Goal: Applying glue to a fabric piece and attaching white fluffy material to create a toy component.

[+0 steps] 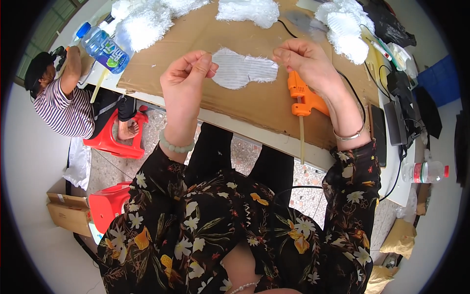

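My left hand (188, 76) is raised over the near part of the work surface, thumb and fingertips pinched together. Level with it, my right hand (308, 61) pinches in the same way. Anything in either pinch is too fine to make out. Between the two hands shows a white ribbed, fuzzy-edged fabric piece (242, 68), narrower toward its right end. My fingertips come close to its two ends; whether they touch it I cannot tell. Under my right wrist lies an orange glue gun (306, 98), a pale glue stick (301, 137) sticking out over the table edge.
Brown cardboard (156, 73) covers the table. White fluffy fabric heaps (142, 24) and a blue-capped bottle (105, 49) stand at the far left. More white pieces (342, 29) and black cables lie at right, near a red-capped bottle (425, 172). Another person (63, 98) sits at left.
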The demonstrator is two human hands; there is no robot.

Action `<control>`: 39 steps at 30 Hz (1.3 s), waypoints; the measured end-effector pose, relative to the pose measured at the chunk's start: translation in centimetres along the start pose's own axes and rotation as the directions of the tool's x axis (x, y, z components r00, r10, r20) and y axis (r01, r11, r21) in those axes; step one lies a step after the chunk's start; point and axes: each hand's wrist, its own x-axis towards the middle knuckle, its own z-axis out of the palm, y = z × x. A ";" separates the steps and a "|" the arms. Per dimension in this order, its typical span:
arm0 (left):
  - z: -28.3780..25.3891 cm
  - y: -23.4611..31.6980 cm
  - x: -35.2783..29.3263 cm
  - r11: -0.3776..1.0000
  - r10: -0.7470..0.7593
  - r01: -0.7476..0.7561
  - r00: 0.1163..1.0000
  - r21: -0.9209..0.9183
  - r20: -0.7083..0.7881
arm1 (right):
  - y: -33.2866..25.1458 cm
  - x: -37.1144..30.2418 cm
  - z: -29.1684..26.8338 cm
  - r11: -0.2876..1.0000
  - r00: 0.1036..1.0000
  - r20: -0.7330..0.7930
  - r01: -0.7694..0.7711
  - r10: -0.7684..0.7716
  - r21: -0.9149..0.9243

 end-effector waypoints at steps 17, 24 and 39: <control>0.4 0.2 -1.0 0.998 -0.068 0.066 0.994 0.020 0.087 | 0.1 -0.2 -0.1 0.889 0.997 -0.069 0.055 -0.026 0.454; 0.5 0.6 -1.1 0.995 -0.081 0.076 0.993 0.058 0.089 | -0.3 -0.2 0.3 0.899 0.995 -0.087 0.081 -0.048 0.430; 0.7 0.3 -1.2 0.987 -0.104 0.086 0.986 0.135 0.128 | -0.7 -0.9 0.7 0.997 0.992 0.106 0.071 -0.069 -0.011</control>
